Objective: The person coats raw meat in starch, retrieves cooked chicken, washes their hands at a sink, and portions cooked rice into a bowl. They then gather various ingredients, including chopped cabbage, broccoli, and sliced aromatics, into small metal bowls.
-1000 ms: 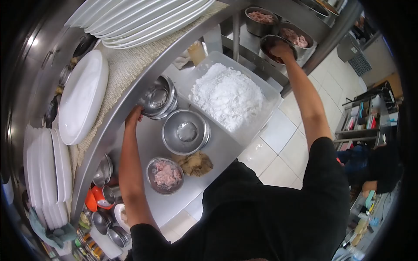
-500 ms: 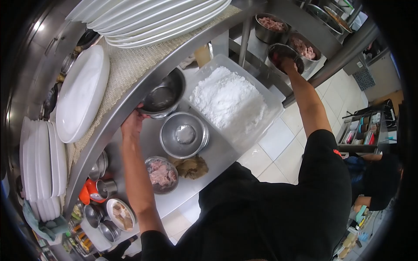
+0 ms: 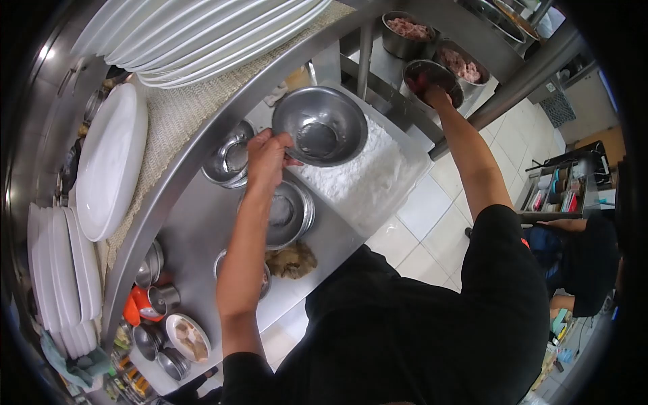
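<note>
Where the left hand [image 3: 268, 158] is: raised over the bench [image 3: 182, 209], fingers pinching the rim of a steel bowl [image 3: 319, 127].
Steel bowl: aloft, its inside facing the camera, partly hiding a plastic tub [image 3: 424, 162] of white powder [image 3: 361, 179].
Right hand [image 3: 437, 96]: down inside a dark bowl [image 3: 420, 71]; fingers mostly hidden, cannot tell if spread or closed.
Beside dark bowl: pink meat [image 3: 460, 65].
Below left hand: nested bowls [image 3: 297, 226], brown cloth [image 3: 292, 262] near them.
</note>
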The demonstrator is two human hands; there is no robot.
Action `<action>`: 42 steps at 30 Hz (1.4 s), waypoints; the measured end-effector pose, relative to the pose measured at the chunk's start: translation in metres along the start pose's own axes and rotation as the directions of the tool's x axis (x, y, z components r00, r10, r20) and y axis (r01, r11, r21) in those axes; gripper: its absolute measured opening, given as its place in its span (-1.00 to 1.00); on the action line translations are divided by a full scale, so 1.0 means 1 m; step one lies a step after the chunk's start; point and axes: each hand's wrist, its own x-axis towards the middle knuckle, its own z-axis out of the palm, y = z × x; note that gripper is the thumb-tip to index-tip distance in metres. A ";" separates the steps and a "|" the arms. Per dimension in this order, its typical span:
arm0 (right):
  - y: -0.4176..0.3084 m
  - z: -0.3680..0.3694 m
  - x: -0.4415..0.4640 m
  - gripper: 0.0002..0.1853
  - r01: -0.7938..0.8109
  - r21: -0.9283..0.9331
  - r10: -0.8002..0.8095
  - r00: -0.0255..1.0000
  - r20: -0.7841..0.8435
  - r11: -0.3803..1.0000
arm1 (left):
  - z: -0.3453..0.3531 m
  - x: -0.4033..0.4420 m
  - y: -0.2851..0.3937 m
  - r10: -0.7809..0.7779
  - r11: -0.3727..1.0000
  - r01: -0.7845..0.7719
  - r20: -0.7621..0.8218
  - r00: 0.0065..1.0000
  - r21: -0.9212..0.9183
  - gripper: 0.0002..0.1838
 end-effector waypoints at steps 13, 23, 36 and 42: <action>-0.015 -0.080 -0.039 -0.51 -0.029 0.324 0.121 0.956 -0.268 0.946 | 0.037 0.024 -0.035 -0.089 0.994 0.095 0.085 0.992 -0.059 -0.92; 0.000 0.000 -0.004 -0.33 0.130 0.020 -0.130 0.991 0.023 0.991 | 0.046 0.024 -0.050 -0.125 0.990 0.129 0.070 0.990 -0.060 -0.91; -0.016 -0.079 -0.032 -0.62 0.117 0.856 0.203 0.947 -0.249 0.504 | 0.067 0.030 -0.054 -0.104 0.986 0.114 0.083 0.991 -0.120 -0.91; -0.090 -0.159 -0.174 -0.53 0.172 0.961 -0.337 0.937 -0.092 0.216 | 0.079 0.031 -0.059 -0.091 0.991 0.104 0.139 0.986 -0.084 -0.82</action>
